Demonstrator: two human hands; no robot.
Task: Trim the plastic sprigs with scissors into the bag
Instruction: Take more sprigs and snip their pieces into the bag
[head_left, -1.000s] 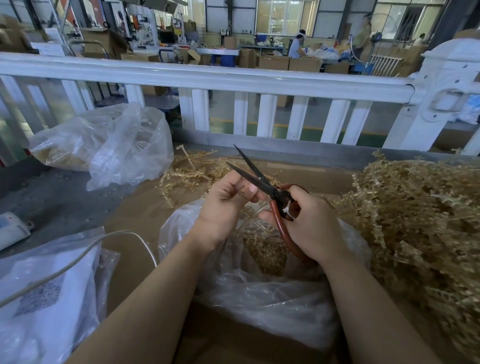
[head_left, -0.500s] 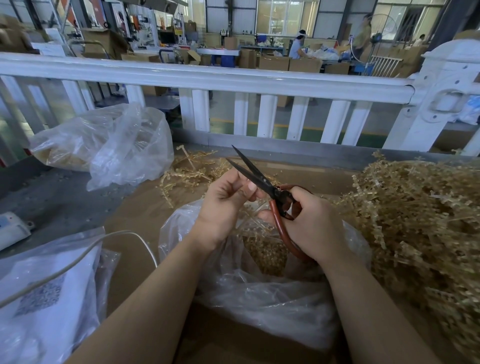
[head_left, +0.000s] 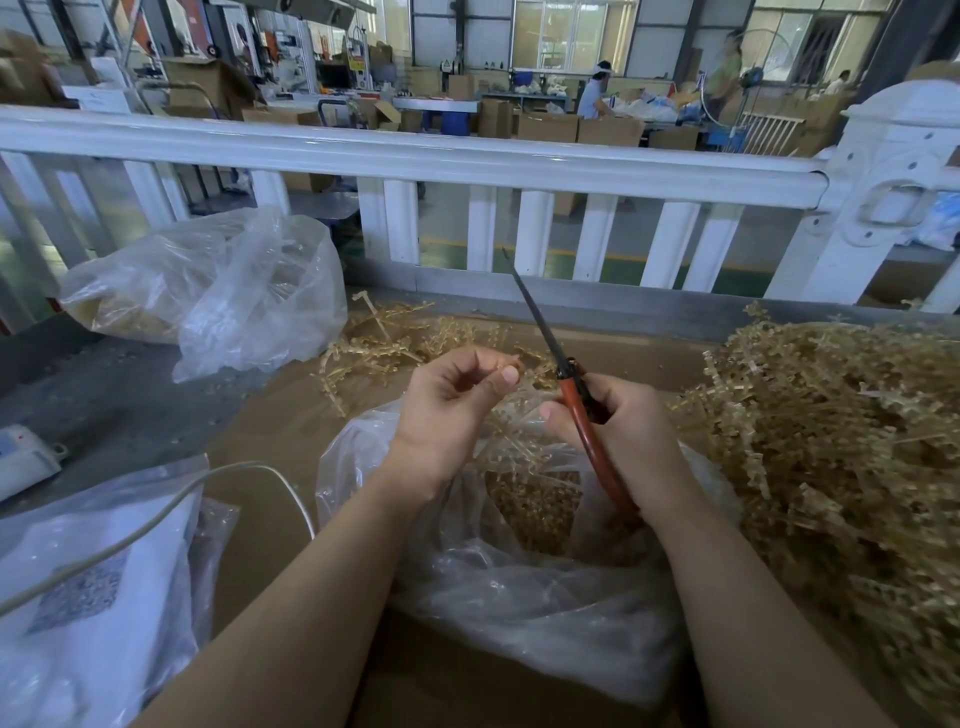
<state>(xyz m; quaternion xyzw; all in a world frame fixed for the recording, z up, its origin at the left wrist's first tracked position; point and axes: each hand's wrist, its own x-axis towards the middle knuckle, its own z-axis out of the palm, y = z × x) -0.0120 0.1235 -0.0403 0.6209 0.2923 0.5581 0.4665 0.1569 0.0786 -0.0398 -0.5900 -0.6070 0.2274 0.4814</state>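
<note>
The left hand (head_left: 447, 410) pinches a thin sprig (head_left: 511, 364) above the open bag (head_left: 519, 597); the right hand (head_left: 623, 431) clenches the scissors (head_left: 563, 379), blades together. The sprig looks light and springy (probably brittle), so grip near its stem.

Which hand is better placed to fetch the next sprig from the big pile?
Left, probably. The right hand grips the scissors; the left hand pinches only a small sprig piece, though the pile lies right.

No text can be read; a blurred square code is seen on the white plastic bag (head_left: 98, 597) left of the left hand (head_left: 447, 410).
</note>
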